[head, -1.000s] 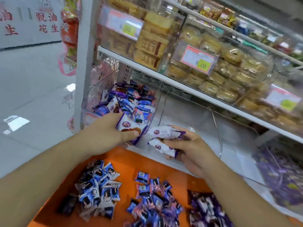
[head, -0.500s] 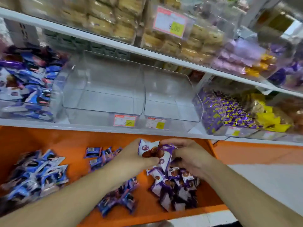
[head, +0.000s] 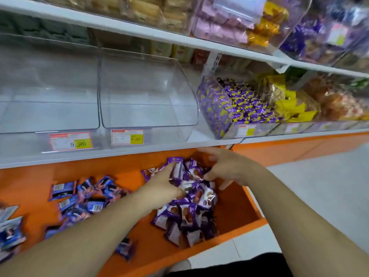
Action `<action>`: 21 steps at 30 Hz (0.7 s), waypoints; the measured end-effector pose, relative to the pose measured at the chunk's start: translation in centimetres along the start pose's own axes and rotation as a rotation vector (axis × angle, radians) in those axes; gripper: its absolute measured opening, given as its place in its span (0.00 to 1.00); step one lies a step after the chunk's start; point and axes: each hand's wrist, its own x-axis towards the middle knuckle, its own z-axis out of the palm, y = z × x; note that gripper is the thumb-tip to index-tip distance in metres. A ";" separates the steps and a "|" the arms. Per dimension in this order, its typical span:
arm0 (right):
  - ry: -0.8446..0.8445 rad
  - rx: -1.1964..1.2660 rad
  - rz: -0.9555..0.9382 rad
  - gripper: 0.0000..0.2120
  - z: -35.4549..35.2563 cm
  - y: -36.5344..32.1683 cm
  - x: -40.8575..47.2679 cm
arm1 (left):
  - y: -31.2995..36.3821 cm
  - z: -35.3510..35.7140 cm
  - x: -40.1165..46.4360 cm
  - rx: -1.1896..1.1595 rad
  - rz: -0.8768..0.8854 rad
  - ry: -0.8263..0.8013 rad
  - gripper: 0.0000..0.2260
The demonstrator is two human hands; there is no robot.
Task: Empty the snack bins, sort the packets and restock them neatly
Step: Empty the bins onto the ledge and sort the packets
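Observation:
A pile of purple-and-white snack packets (head: 187,212) lies on the orange ledge (head: 235,208) below the shelf. My left hand (head: 165,182) is at the top of that pile and grips a purple-and-white packet (head: 176,166) standing upright against its fingers. My right hand (head: 225,166) hovers over the pile's far end with fingers spread, its fingertips touching the top packets. Two clear bins (head: 147,116) (head: 50,116) stand empty on the white shelf just above. Blue packets (head: 87,198) lie in a separate heap to the left, partly hidden by my left forearm.
A bin of purple-and-yellow candies (head: 239,104) stands right of the empty bins, with yellow and orange snack bins beyond. The upper shelf (head: 159,35) carries more full bins. More blue packets (head: 10,232) lie at the far left. White floor lies to the right.
The view swung right from the blue-packet bin to the empty bins. Both hands carried purple-and-white packets down to the pile on the orange ledge, and my right hand's fingers have spread.

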 end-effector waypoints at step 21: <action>-0.054 -0.083 -0.499 0.16 11.4 -12.3 -4.3 | -2.7 -24.0 -22.7 0.258 0.112 0.399 0.16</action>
